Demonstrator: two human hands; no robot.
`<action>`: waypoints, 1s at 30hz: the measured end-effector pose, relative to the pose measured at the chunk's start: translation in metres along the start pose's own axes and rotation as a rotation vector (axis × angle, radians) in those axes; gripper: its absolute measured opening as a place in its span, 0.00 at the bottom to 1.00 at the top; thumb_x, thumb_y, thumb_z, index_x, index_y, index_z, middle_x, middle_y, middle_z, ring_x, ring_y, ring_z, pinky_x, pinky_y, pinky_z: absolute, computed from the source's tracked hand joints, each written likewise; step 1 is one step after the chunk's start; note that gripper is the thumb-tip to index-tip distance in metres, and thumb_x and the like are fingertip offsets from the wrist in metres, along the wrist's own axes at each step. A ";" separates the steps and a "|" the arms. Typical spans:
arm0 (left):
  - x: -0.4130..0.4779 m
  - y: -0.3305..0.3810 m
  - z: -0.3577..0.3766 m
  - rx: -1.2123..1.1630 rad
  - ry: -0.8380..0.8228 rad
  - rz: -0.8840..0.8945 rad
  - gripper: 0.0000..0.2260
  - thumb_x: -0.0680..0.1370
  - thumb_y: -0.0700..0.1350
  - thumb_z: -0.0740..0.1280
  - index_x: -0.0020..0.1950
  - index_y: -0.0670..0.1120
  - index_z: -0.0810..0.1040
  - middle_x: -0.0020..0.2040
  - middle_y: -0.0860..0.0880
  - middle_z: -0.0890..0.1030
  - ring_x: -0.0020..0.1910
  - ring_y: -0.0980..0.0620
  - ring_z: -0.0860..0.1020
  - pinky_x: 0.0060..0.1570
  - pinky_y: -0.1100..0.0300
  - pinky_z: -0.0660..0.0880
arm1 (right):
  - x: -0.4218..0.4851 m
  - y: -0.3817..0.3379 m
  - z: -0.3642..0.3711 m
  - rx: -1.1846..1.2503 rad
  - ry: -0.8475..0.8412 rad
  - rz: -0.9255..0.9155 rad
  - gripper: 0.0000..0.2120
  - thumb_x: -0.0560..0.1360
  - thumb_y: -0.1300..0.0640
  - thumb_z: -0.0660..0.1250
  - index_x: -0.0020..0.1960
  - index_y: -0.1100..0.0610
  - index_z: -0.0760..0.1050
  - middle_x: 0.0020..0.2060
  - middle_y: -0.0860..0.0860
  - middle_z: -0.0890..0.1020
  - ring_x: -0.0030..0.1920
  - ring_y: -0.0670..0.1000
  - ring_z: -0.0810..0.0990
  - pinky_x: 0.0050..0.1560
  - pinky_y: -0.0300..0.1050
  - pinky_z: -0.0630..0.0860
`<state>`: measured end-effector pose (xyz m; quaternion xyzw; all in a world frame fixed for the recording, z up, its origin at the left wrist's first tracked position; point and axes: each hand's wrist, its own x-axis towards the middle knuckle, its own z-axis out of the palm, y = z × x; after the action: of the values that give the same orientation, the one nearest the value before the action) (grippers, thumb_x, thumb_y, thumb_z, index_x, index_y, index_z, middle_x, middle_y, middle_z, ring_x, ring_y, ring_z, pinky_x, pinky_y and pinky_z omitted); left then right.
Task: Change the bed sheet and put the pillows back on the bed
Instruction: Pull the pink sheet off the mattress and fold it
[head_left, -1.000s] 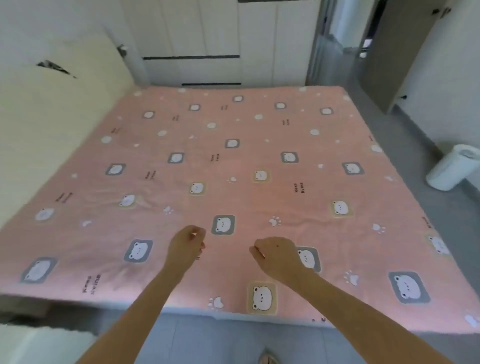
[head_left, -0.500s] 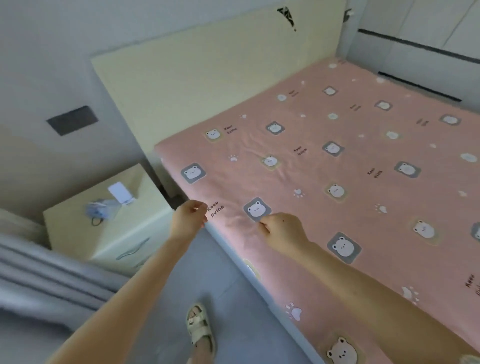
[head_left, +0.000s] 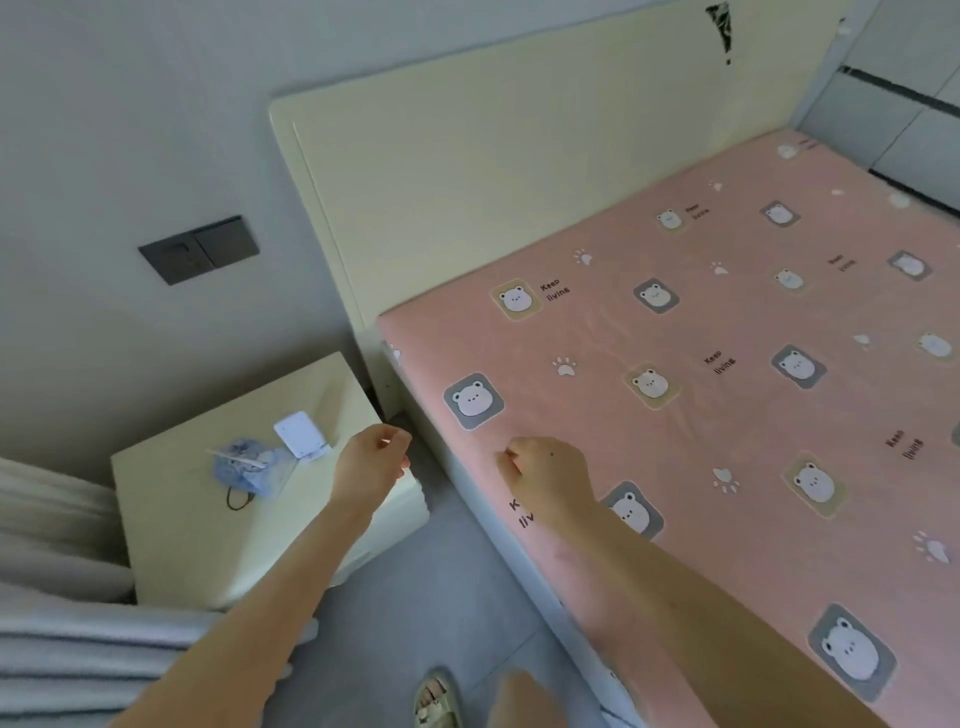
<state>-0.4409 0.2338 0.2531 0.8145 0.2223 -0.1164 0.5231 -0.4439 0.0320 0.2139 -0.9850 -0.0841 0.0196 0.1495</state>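
A pink bed sheet (head_left: 727, 415) printed with bears lies flat over the mattress, up to the cream headboard (head_left: 519, 182). My right hand (head_left: 548, 480) hovers over the sheet's near edge, close to the head corner, fingers curled into a fist with nothing visibly in it. My left hand (head_left: 371, 462) is beside it, over the gap between the bed and the nightstand, fingers curled against the thumb and holding nothing. No pillows are in view.
A cream nightstand (head_left: 208, 545) stands left of the bed, carrying a white device (head_left: 300, 435) and a blue cloth item (head_left: 249, 467). Grey fabric folds (head_left: 62, 623) fill the lower left. A dark wall switch (head_left: 200, 249) is above. My sandalled foot (head_left: 436, 701) is on the grey floor.
My view has swung from the bed's foot side to the head corner by the nightstand. Both hands have stayed curled in front of me and moved nearer the headboard.
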 end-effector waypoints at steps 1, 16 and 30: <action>0.018 -0.001 -0.003 -0.018 -0.004 -0.014 0.08 0.80 0.44 0.59 0.47 0.46 0.77 0.37 0.48 0.78 0.37 0.50 0.75 0.44 0.57 0.73 | 0.021 -0.005 0.006 -0.010 -0.017 0.006 0.26 0.77 0.43 0.45 0.42 0.57 0.75 0.38 0.53 0.80 0.42 0.57 0.78 0.35 0.44 0.61; 0.339 -0.040 0.012 -0.147 0.175 -0.306 0.10 0.78 0.42 0.60 0.39 0.42 0.75 0.38 0.44 0.74 0.39 0.49 0.70 0.42 0.55 0.69 | 0.350 -0.004 0.181 -0.133 -0.430 0.083 0.32 0.78 0.37 0.56 0.76 0.51 0.53 0.75 0.56 0.58 0.71 0.59 0.62 0.64 0.50 0.66; 0.546 -0.098 0.080 -0.385 0.097 -0.507 0.14 0.71 0.56 0.64 0.37 0.45 0.72 0.38 0.46 0.70 0.40 0.50 0.68 0.45 0.55 0.68 | 0.414 0.048 0.319 -0.343 -0.521 0.165 0.55 0.66 0.28 0.64 0.77 0.50 0.36 0.75 0.66 0.44 0.73 0.72 0.48 0.67 0.67 0.58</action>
<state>-0.0077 0.3273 -0.0896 0.6238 0.4607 -0.1599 0.6108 -0.0489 0.1511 -0.1107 -0.9612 -0.0416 0.2685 -0.0473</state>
